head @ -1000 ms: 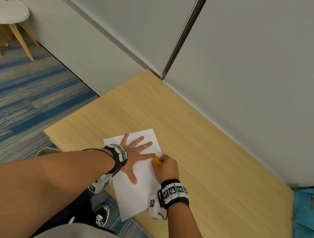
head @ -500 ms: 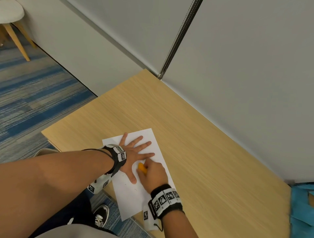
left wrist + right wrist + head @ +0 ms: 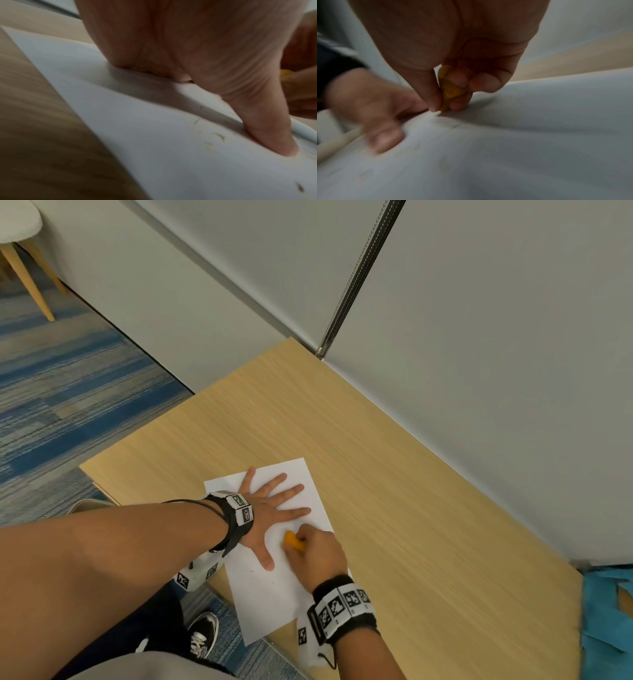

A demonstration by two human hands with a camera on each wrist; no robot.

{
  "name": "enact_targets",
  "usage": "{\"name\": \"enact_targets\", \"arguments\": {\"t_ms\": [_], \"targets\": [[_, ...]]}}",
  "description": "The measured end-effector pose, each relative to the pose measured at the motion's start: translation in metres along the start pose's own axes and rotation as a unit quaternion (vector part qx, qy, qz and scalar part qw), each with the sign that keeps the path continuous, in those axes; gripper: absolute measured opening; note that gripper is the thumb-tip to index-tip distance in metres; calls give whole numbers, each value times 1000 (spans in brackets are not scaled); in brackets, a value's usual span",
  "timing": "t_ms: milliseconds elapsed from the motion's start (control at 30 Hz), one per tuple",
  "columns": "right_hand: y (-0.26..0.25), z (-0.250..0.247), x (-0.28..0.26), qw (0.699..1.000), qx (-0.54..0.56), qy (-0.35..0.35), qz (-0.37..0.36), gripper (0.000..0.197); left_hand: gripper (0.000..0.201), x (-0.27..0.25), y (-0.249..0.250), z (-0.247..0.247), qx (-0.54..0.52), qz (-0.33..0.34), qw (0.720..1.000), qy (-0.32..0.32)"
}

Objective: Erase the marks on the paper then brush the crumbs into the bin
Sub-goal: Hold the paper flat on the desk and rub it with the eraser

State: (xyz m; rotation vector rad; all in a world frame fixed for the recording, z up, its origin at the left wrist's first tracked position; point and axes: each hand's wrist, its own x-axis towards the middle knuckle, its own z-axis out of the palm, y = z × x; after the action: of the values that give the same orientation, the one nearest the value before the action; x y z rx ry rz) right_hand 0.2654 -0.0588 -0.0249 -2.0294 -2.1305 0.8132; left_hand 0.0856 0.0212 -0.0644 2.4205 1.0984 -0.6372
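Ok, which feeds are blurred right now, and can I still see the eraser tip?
Head view: sharp, evenly lit. Right wrist view: left hand motion-smeared, yet the eraser tip reads clearly on the paper. Left wrist view: dim, soft, table streaked; crumbs visible.

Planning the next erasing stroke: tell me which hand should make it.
Right. The right hand already pinches the orange eraser with its tip on the paper, where a faint mark shows beside it. The left hand lies flat with spread fingers, pinning the sheet, and should probably keep that job.
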Motion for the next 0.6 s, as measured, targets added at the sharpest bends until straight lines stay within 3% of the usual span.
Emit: {"name": "enact_targets", "arguments": {"t_ms": [133,300,367,467,533,600], "targets": [[14,-7,12,994,34,69,82,28,136,1,-1,0,-7,-3,1000,-9],[-8,11,-10,999,-25,-10,-21,27,135,1,-2,2,-2,0,1000,1],[2,5,-9,1000,-21,-2,0,30,136,1,-1,1,2,-1,1000,0],[24,-10,3,993,22,62,97,30,136,1,-1,0,-3,0,1000,-6],[23,-8,6,993,20,73,89,29,136,-1,-2,0,-3,-2,1000,-2],[8,2,-3,999,-4,35,33,29,135,-1,-2,-1,3,-2,1000,-6]]}}
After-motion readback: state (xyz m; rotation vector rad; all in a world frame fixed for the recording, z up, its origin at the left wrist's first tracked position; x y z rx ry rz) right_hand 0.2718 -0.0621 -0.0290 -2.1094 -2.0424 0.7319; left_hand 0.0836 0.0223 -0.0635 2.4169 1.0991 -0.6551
